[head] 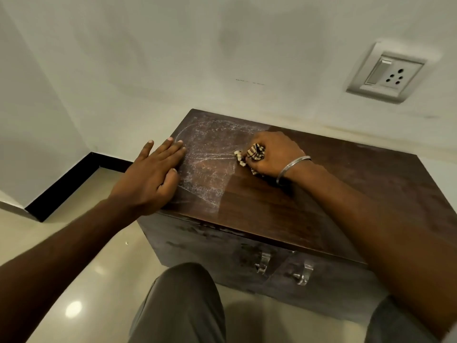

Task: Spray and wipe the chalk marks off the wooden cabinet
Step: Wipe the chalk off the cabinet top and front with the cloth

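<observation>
I'm seeing a dark brown cabinet (284, 206), wood grain showing, white chalk marks (210, 157) clouding part of it; my cloth (256, 153) is striped cream and brown, my bangle (291, 165) silver, trousers (183, 305) grey, skirting (74, 180) black, wall (173, 58) off-white, floor (86, 268) glossy cream

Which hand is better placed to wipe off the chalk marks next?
Right hand: it grips the cloth at the chalk marks. The left hand lies flat on the cabinet, holding nothing.
</observation>
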